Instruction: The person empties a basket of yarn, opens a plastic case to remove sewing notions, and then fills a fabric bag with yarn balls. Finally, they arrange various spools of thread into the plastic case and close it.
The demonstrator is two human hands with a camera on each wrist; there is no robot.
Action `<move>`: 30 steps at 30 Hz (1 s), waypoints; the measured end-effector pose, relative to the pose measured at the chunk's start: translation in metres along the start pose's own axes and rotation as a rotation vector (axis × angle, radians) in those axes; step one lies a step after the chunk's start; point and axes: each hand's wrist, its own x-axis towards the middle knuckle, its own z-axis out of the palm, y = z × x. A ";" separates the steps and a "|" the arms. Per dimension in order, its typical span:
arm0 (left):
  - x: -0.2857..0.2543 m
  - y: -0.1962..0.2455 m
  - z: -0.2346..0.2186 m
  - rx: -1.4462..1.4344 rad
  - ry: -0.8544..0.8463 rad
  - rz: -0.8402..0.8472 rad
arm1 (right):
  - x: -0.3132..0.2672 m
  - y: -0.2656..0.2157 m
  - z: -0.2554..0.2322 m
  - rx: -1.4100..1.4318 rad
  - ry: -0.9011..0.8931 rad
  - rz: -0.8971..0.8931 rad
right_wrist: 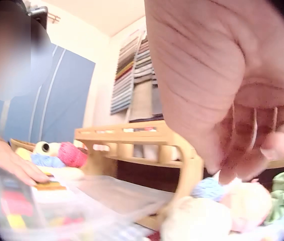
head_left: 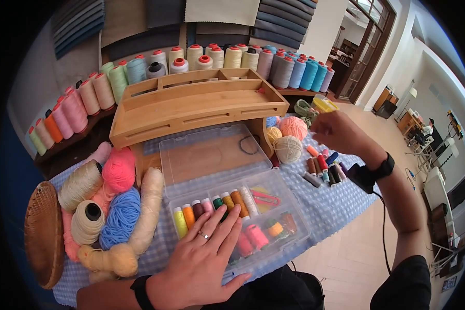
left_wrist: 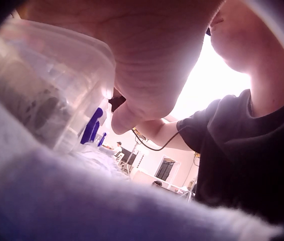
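on the surface (head_left: 328, 209), spread with blue-and-white checked cloth, a clear plastic box (head_left: 294, 199) lies with its lid (head_left: 212, 161) folded back. the left hand (head_left: 199, 254) lies palm down over it, fingers straight and slightly apart, reaching across a row of thread spools (head_left: 207, 205) in the long compartment; pink thread bundles (head_left: 257, 236) sit in a neighbouring one. the right hand (head_left: 341, 133) is raised near a heap of loose spools (head_left: 323, 164), its fingers bent in a loose, narrow curl; i cannot tell whether the fingertips meet. beside that heap rest a white yarn ball (head_left: 288, 149) and a pink yarn ball (head_left: 293, 127). a wooden rack (head_left: 191, 102) stands behind the box, and a wicker basket (head_left: 42, 235) leans at far left.
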 end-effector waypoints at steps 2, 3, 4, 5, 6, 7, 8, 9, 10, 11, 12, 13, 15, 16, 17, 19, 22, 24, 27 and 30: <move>0.003 0.005 -0.008 0.024 -0.035 -0.008 | -0.009 0.035 0.001 -0.086 -0.156 0.065; 0.005 0.007 -0.010 0.045 -0.072 -0.016 | -0.012 0.045 0.002 -0.171 -0.315 0.132; 0.005 0.007 -0.011 0.048 -0.072 -0.017 | -0.017 0.045 0.003 -0.176 -0.391 0.205; 0.005 0.007 -0.010 0.046 -0.077 -0.014 | -0.020 0.049 0.008 -0.134 -0.385 0.193; 0.005 0.007 -0.010 0.044 -0.083 -0.011 | -0.022 0.054 0.014 -0.091 -0.379 0.183; 0.004 0.005 -0.007 0.046 -0.088 -0.009 | -0.022 0.057 0.017 -0.086 -0.378 0.185; 0.003 0.002 -0.004 0.037 -0.061 -0.003 | -0.023 0.059 0.020 -0.087 -0.374 0.113; 0.002 0.001 -0.002 0.030 -0.035 0.004 | -0.024 0.060 0.022 -0.087 -0.368 0.041; 0.002 0.001 -0.002 0.033 -0.040 0.007 | -0.024 0.059 0.023 -0.081 -0.365 0.044; 0.002 0.001 -0.002 0.037 -0.042 0.006 | -0.023 0.056 0.023 -0.043 -0.384 0.061; 0.003 0.001 -0.002 0.040 -0.042 0.005 | -0.022 0.053 0.023 -0.006 -0.402 0.076; 0.003 0.001 -0.003 0.046 -0.044 0.007 | -0.022 0.049 0.022 -0.003 -0.396 0.076; 0.004 0.002 -0.005 0.052 -0.052 0.007 | -0.021 0.043 0.022 -0.085 -0.450 0.070; 0.003 0.002 -0.004 0.054 -0.054 0.007 | -0.021 0.045 0.025 -0.083 -0.449 0.069; 0.003 0.002 -0.003 0.054 -0.051 0.008 | -0.021 0.048 0.029 -0.115 -0.413 0.036; 0.003 0.002 -0.003 0.053 -0.047 0.009 | -0.020 0.048 0.030 -0.147 -0.377 0.002; 0.004 0.002 -0.004 0.059 -0.057 0.008 | -0.019 0.044 0.028 -0.115 -0.456 0.122; 0.004 0.002 -0.003 0.060 -0.049 0.004 | -0.020 0.052 0.033 -0.105 -0.392 0.022; 0.006 0.007 -0.007 0.096 -0.069 -0.002 | -0.021 0.054 0.038 -0.136 -0.390 -0.053; 0.006 0.007 -0.007 0.096 -0.075 0.000 | -0.022 0.047 0.038 -0.071 -0.376 0.013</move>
